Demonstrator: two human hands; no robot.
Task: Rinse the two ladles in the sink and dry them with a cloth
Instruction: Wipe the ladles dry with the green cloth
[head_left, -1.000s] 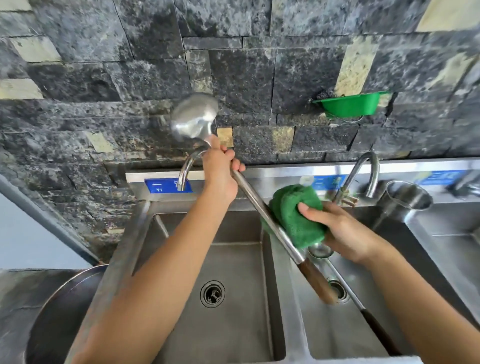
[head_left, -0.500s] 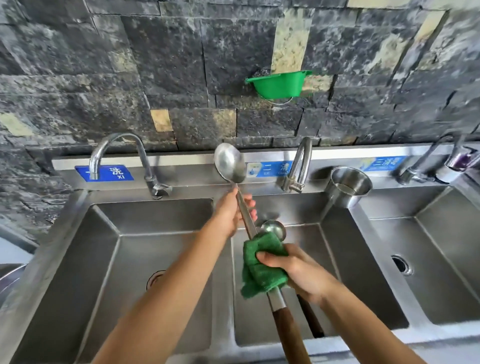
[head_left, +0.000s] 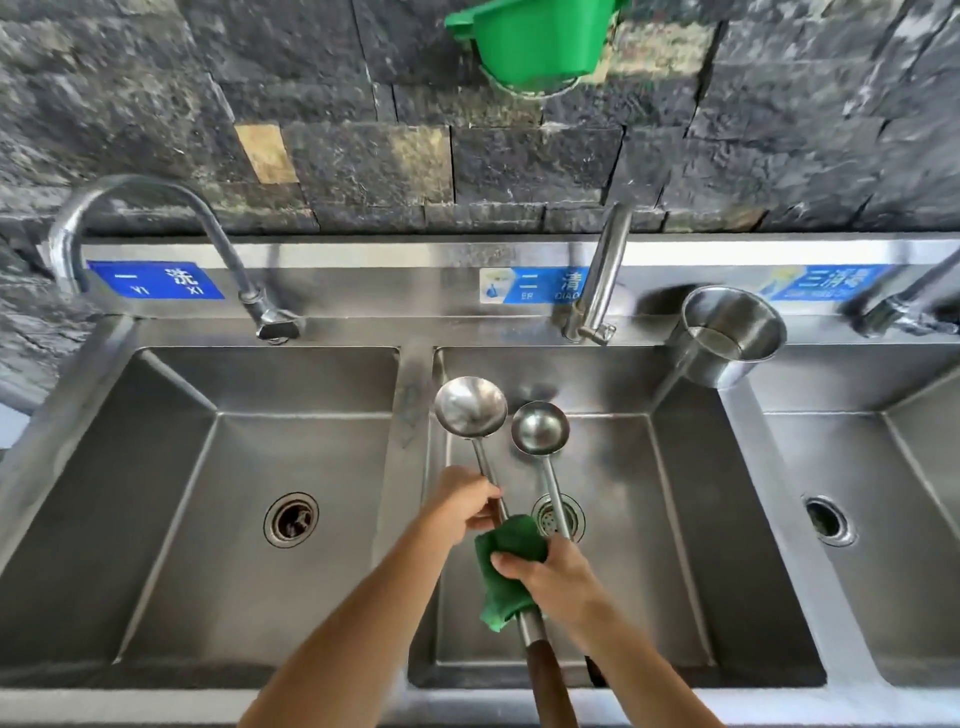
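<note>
Over the middle basin (head_left: 675, 467) I hold a large steel ladle (head_left: 470, 405) with a brown wooden grip, bowl pointing away from me. My left hand (head_left: 467, 501) grips its metal shaft. My right hand (head_left: 556, 577) squeezes a green cloth (head_left: 506, 571) wrapped round the shaft lower down. A smaller ladle (head_left: 540, 428) lies inside the same basin, its handle running under my right hand past the drain (head_left: 569, 517).
Three steel basins sit side by side, each with a tap: left tap (head_left: 156, 234), middle tap (head_left: 602, 275). A steel cup (head_left: 727, 332) stands on the divider at the right. A green plastic scoop (head_left: 530, 36) hangs on the stone wall.
The large ladle has come down from upright near the left tap to low over the middle basin. The cloth slid down the shaft toward the wooden grip.
</note>
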